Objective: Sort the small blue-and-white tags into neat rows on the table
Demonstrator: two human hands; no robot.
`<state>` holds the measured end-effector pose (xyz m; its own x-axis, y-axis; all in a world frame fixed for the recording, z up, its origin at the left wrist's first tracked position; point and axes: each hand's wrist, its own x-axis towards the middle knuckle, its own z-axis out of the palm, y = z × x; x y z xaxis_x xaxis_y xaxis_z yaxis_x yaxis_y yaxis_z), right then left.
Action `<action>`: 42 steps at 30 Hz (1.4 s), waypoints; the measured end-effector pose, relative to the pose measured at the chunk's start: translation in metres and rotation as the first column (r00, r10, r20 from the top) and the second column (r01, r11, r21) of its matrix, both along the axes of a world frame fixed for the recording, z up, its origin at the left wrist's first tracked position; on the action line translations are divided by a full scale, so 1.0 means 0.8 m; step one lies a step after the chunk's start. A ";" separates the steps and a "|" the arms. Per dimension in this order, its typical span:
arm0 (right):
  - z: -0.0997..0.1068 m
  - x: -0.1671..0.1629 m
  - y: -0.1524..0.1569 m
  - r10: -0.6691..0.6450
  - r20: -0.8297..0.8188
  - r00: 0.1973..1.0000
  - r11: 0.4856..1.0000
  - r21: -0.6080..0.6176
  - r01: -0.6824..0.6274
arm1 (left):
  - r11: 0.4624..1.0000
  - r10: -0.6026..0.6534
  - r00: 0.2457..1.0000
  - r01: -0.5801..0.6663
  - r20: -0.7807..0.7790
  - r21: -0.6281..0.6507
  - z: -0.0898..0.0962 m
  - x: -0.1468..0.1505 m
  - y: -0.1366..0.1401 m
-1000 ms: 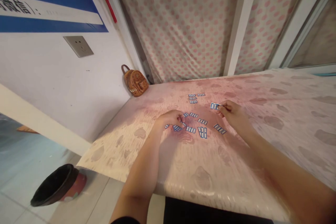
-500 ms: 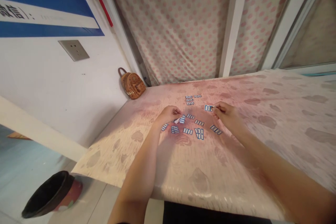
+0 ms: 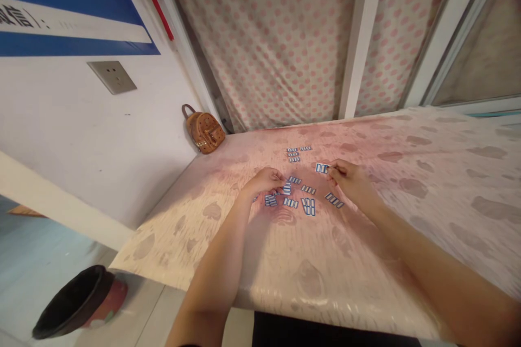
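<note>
My right hand (image 3: 345,176) pinches a small blue-and-white card (image 3: 321,167) by its right end, above the table. To its left, my left hand (image 3: 266,180) has its fingers closed at another blue-and-white card (image 3: 287,188), which shows just below the fingertips. Several similar cards lie around the hands: a slanted one (image 3: 334,200) nearest my right hand, a larger one (image 3: 309,207), one beside it (image 3: 291,203), and an overlapping bunch (image 3: 271,200) under my left hand. Farther back, a small group of them (image 3: 293,155) lies in rows. Their markings are too small to read.
A patterned cloth covers the table (image 3: 309,276). A small brown backpack (image 3: 207,131) stands at its back left corner against the wall. On the floor at left is a dark-rimmed bin (image 3: 73,303). A dotted curtain (image 3: 277,38) hangs behind the table.
My left hand has shifted slightly right and down with the card at its fingertips; a white edge seen beside it earlier no longer shows. My right hand has barely moved.
</note>
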<state>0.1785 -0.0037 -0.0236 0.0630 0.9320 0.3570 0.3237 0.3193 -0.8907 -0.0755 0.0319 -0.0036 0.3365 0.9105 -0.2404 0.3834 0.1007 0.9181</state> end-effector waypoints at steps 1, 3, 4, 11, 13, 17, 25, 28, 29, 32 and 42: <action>0.000 0.000 0.000 -0.005 0.010 1.000 1.000 -0.001 0.005 | 1.000 0.014 1.000 -0.014 0.020 0.006 0.000 0.001 0.000; 0.000 0.000 0.000 -0.009 0.035 0.999 1.000 -0.002 0.009 | 0.997 0.059 0.994 -0.064 0.095 0.045 0.001 0.005 0.002; 0.000 0.000 -0.001 -0.008 0.041 0.999 1.000 -0.004 0.008 | 0.993 0.088 0.986 -0.099 0.143 0.068 0.001 0.008 0.002; 0.005 -0.009 -0.005 0.039 -0.113 0.993 0.996 -0.071 -0.048 | 0.963 0.236 0.877 -0.268 0.418 0.017 0.002 0.046 -0.012; 0.004 -0.011 -0.004 0.044 -0.172 0.984 0.994 -0.088 -0.060 | 0.963 0.247 0.856 -0.269 0.455 -0.016 0.001 0.058 -0.020; -0.002 -0.013 -0.001 0.070 -0.189 0.979 0.996 -0.048 -0.081 | 0.958 0.240 0.794 -0.288 0.559 -0.002 -0.008 0.076 -0.030; -0.001 -0.018 -0.005 0.130 -0.198 0.972 0.991 -0.013 -0.135 | 0.944 0.290 0.764 -0.328 0.576 -0.039 -0.025 0.095 -0.036; -0.001 -0.020 -0.005 0.150 -0.184 0.972 0.988 0.000 -0.152 | 0.940 0.281 0.766 -0.341 0.578 -0.004 -0.022 0.097 -0.039; -0.001 -0.020 -0.005 0.150 -0.183 0.972 0.988 0.006 -0.151 | 0.935 0.283 0.770 -0.355 0.572 0.016 -0.021 0.097 -0.039; -0.002 -0.020 -0.003 0.153 -0.168 0.974 0.988 0.020 -0.152 | 0.912 0.284 0.794 -0.396 0.538 0.103 -0.018 0.098 -0.040; -0.001 -0.022 -0.005 0.155 -0.138 0.978 0.988 0.026 -0.153 | 0.882 0.236 0.827 -0.403 0.511 0.244 -0.018 0.100 -0.042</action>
